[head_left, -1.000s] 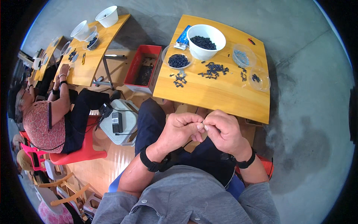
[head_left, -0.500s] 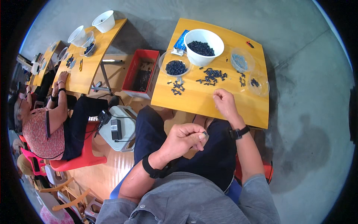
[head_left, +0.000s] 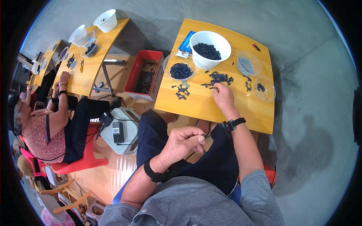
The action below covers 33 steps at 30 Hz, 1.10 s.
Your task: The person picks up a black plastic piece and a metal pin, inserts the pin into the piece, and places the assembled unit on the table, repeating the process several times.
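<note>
My left hand [head_left: 184,143], above my lap, pinches a small black part [head_left: 203,135] between thumb and forefinger; most of it is hidden by the fingers. Over the yellow table [head_left: 188,103], my right hand [head_left: 224,98] is closed at the fingertips on a small dark part [head_left: 213,87], at the near edge of a loose pile of small black parts [head_left: 220,78]. To the left of that pile lie more small black pieces [head_left: 182,91], some with pale blue-grey bits among them.
Behind the pile stands a white bucket [head_left: 210,35] of black parts, with a clear bowl [head_left: 180,71] to its left. Clear dishes [head_left: 247,66] and a red tool [head_left: 256,47] are on the right. A red box [head_left: 143,71] sits on the floor; another person [head_left: 47,124] works leftward.
My right hand has moved forward and slightly left to the pile of black parts. My left hand stays above my lap, still pinching its small part.
</note>
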Available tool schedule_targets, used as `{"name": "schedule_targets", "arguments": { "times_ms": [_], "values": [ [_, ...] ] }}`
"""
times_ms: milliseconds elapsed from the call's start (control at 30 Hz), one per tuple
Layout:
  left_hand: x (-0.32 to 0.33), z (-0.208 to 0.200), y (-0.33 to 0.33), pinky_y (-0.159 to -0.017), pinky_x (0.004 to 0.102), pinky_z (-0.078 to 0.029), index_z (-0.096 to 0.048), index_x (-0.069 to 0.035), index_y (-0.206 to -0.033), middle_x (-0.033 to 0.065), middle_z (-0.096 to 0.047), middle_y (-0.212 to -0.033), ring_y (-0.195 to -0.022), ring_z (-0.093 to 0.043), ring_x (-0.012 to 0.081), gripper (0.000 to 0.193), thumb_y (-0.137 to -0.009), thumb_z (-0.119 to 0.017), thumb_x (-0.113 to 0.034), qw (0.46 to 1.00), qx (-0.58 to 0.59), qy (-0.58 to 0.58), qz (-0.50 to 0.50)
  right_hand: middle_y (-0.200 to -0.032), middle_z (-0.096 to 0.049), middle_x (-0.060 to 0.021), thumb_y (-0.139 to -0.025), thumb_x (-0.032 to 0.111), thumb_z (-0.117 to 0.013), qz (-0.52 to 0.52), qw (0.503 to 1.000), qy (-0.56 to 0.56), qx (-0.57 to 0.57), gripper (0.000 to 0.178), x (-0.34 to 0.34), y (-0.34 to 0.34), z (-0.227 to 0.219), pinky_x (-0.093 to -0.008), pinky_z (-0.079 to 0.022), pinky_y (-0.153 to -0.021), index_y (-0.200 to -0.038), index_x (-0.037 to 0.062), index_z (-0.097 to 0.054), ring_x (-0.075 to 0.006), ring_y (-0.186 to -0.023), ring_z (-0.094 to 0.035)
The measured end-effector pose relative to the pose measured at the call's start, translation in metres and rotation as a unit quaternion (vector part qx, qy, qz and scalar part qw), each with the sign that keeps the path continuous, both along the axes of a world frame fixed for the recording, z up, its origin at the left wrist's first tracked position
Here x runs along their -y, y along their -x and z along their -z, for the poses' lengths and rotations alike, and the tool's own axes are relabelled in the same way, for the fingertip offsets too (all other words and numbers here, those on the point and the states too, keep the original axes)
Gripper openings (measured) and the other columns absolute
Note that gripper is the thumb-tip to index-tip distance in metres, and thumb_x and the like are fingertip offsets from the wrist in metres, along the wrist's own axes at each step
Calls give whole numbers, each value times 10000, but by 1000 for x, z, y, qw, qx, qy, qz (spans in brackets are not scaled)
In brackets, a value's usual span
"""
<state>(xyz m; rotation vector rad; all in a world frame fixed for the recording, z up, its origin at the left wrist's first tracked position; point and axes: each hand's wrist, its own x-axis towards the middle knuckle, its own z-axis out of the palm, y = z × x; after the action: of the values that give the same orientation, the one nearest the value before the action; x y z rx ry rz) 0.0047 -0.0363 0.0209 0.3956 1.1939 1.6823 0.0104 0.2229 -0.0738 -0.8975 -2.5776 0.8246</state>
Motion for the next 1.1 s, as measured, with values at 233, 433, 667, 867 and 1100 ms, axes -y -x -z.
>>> {"name": "schedule_targets", "arguments": {
  "times_ms": [233, 433, 667, 867, 1100],
  "values": [
    [-2, 2, 0, -618, 260, -532, -616, 32, -962, 88, -654, -815, -667, -648, 149, 109, -904, -576, -50, 999, -25, -14, -19, -815, -658, -151, -807, 94, -606, 11, 993, 8, -115, 141, -2, -15, 14, -372, -508, -674, -922, 17, -636, -281, -757, -652],
    [-2, -2, -1, -623, 257, -530, -613, 25, -985, 92, -661, -836, -680, -649, 152, 117, -905, -575, -52, 998, -56, -19, -38, -776, -618, -61, -876, 34, -562, 38, 929, 299, -215, 153, 26, -38, -30, -232, -486, -522, -981, -64, -615, -105, -607, -598],
    [-4, -11, -10, -624, 255, -530, -609, 23, -996, 91, -662, -839, -684, -649, 150, 125, -905, -577, -56, 995, -75, -51, -40, -771, -601, -56, -883, 2, -541, -100, 906, 347, -221, 126, 60, -73, -93, -225, -485, -535, -967, -66, -606, -91, -601, -579],
    [-2, -17, -15, -631, 253, -526, -609, 20, -998, 89, -661, -846, -694, -647, 146, 128, -907, -578, -64, 993, -92, -61, -44, -766, -574, -39, -877, -13, -549, -185, 893, 346, -219, 77, 78, -96, -134, -220, -466, -527, -913, -51, -605, -77, -583, -558],
    [1, -21, -20, -645, 246, -523, -610, 18, -997, 76, -654, -843, -710, -644, 137, 129, -911, -576, -72, 992, -89, -77, -39, -709, -580, -31, -881, 11, -569, -244, 861, 399, -198, 73, 91, -107, -161, -204, -446, -503, -899, -44, -613, -63, -554, -537]
  ]
}}
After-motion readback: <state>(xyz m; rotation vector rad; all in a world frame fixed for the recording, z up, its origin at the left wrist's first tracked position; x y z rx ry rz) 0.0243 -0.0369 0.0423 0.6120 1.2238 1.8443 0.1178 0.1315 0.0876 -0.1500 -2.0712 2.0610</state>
